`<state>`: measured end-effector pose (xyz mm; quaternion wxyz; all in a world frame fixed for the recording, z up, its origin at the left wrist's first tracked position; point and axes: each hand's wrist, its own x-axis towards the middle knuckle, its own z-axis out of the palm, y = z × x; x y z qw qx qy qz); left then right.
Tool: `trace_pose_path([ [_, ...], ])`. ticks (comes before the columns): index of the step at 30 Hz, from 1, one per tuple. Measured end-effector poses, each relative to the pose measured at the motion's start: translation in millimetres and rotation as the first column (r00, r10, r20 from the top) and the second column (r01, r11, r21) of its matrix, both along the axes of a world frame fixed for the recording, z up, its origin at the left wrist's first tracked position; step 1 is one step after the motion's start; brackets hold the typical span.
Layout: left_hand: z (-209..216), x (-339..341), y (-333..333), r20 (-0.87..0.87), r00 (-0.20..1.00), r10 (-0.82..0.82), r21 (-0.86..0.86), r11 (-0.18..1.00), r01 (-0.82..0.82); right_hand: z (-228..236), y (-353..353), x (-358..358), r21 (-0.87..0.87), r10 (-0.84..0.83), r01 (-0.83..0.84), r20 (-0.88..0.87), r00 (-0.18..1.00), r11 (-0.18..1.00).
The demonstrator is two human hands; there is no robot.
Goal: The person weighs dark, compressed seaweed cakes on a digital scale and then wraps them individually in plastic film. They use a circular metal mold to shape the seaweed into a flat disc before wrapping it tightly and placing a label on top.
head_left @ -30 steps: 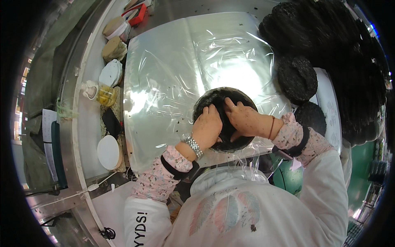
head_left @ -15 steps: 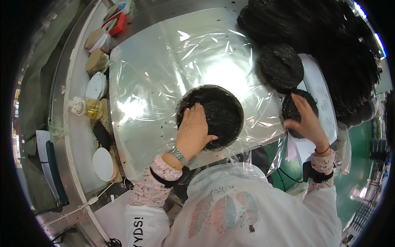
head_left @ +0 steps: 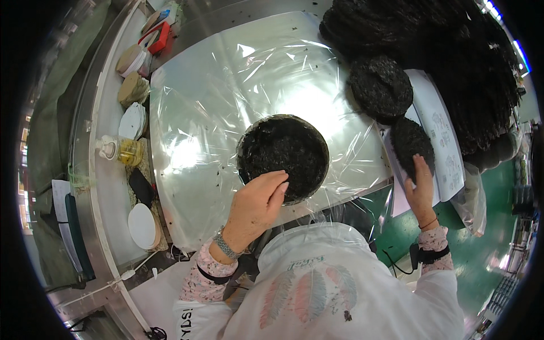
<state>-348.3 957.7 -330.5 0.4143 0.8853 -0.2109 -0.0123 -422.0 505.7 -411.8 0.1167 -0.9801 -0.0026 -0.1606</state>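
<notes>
A round mould (head_left: 327, 156) stands on a clear plastic sheet, filled with black, shredded-looking material (head_left: 283, 153). My left hand (head_left: 258, 201) is at its near left rim, fingers pressed together in a pinch with the tips over the black filling; what they hold, if anything, is hidden. To the right, my right hand (head_left: 421, 195) grips the near edge of a black pressed disc (head_left: 412, 144), fingers on top and thumb at its side. A larger black round cake (head_left: 381, 86) lies just beyond that disc.
A big heap of black strands (head_left: 419, 28) fills the far right. Printed sheets (head_left: 442, 136) lie beneath the disc. Along the left ledge stand a bottle of yellow liquid (head_left: 130, 152), a white round disc (head_left: 144, 225), stacked pads (head_left: 134, 89) and a red item (head_left: 161, 38).
My left hand has drawn back from flat on the filling to the near rim, fingers closing together. My right hand has lowered and closed on the small disc's near edge.
</notes>
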Motion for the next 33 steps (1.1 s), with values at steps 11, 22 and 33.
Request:
trace_pose_path([
  [11,24,30,-32,-0.364,0.931,-0.035,-0.734,0.626,-0.264,110,115,61,0.944,0.179,0.152,-0.102,0.979,-0.292],
  [22,-25,8,7,-0.105,0.894,0.435,-0.376,0.815,-0.441,55,227,132,0.992,0.354,0.119,-0.122,0.927,0.028],
  [33,-28,32,-10,0.232,0.969,-0.084,0.283,0.959,0.015,31,230,138,0.606,0.352,-0.32,0.07,0.934,0.728],
])
